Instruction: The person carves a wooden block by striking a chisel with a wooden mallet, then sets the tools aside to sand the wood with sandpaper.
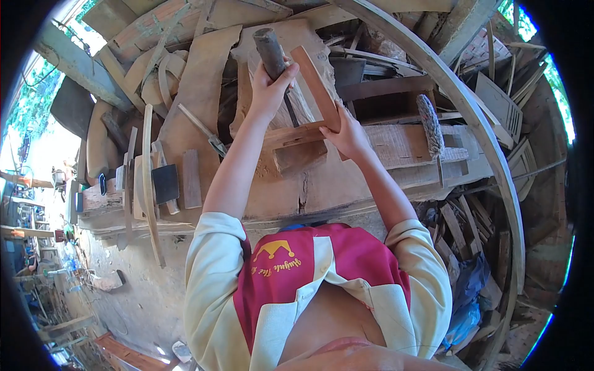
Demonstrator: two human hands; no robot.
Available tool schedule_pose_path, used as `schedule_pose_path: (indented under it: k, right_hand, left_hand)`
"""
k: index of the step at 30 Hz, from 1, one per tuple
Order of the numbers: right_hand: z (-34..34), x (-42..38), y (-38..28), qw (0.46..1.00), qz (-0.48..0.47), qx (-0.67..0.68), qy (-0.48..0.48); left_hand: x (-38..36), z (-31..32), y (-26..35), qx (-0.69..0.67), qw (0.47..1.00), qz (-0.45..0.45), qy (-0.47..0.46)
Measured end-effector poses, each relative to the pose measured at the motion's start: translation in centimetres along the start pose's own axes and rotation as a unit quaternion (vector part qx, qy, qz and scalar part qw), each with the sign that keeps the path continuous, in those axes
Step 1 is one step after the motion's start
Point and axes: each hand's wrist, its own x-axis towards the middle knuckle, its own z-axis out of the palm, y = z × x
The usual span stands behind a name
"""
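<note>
My left hand point(270, 91) is wrapped round a dark cylindrical tool point(268, 52), raised over the workbench point(247, 179). A dark narrow blade or bar point(290, 110) shows below that hand. On the right, my right hand point(348, 133) grips the lower end of a reddish-brown wooden piece point(314, 83), which slants up toward the left hand. Near the right fingers, a pale wooden bar point(296, 135) lies across a wooden block point(300, 156) on the bench. Whether the right hand touches this bar as well is unclear.
A bristled brush point(429, 127) lies at the bench's right. A clamp-like tool point(210, 137) rests left of my left arm. A dark square plate point(166, 183) and upright wood strips stand farther left. A long curved wooden strip point(476, 117) arches along the right side.
</note>
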Motion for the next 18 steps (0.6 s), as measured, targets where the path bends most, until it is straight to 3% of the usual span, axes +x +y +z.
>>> schedule_pose_path:
  k: [5, 11, 18]
  right_hand:
    - [-0.15, -0.14, -0.07, 1.0, -0.022, -0.009, 0.012]
    - [-0.41, -0.16, -0.41, 1.0, 0.021, 0.005, -0.014]
    - [-0.13, -0.04, 0.14, 0.999, -0.025, -0.035, 0.001]
  left_hand:
    - [0.23, 0.03, -0.18, 0.013, 1.0, -0.013, -0.006]
    - [0.4, 0.07, -0.5, 0.016, 1.0, -0.008, 0.003]
    - [0.61, 0.62, -0.28, 0.061, 0.998, -0.019, -0.009]
